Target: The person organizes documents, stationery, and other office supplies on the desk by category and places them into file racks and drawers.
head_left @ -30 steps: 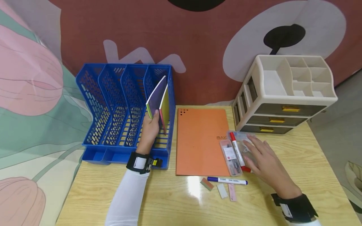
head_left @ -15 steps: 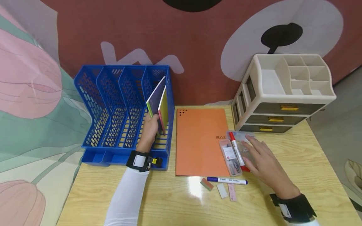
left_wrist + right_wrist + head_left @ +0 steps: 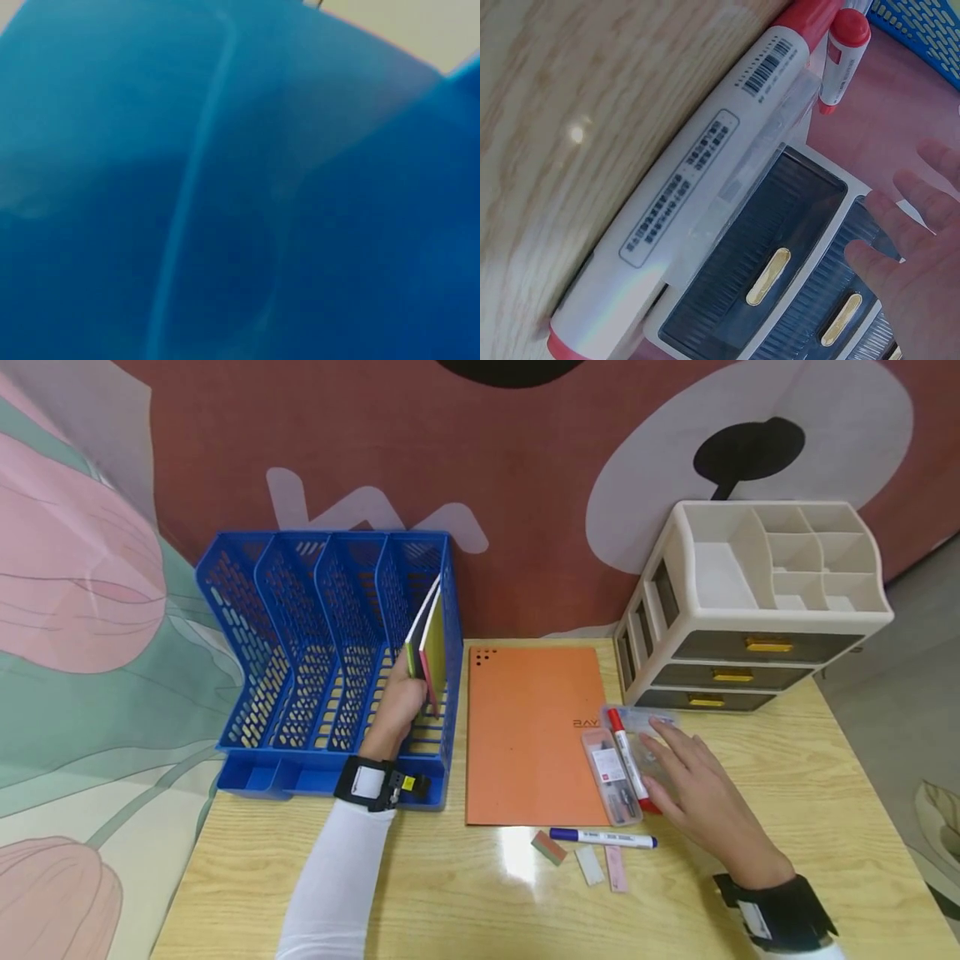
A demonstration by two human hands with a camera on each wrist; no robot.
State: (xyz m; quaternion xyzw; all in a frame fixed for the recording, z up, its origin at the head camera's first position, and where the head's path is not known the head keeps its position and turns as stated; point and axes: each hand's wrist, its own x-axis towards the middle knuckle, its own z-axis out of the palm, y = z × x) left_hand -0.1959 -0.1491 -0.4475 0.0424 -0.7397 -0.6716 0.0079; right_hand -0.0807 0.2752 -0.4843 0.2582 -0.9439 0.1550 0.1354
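Note:
My left hand [image 3: 401,702] reaches into the rightmost compartment of a blue file rack [image 3: 360,693]. It holds a thin dark notebook with a green edge [image 3: 422,627] by its near lower part, fingers on the left face and thumb at the near edge. Against its right side leans a yellow notebook with a pink edge [image 3: 434,647]. The left wrist view is filled by blurred blue plastic. My right hand [image 3: 701,793] hovers with spread fingers over a clear plastic box [image 3: 651,752], holding nothing. Beside its fingers lies a red marker [image 3: 628,756]; a second red marker [image 3: 690,187] shows large in the right wrist view.
An orange folder [image 3: 536,735] lies mid-table, with a clear pink case [image 3: 613,781] overlapping its right edge. In front are a blue marker [image 3: 603,838] and several small eraser-like blocks [image 3: 589,866]. A white drawer organizer [image 3: 750,622] stands at the back right.
My left hand has shifted the dark notebook to the right, closing the gap to the yellow one; both now stand near the rack's right wall. The right hand has stayed in place.

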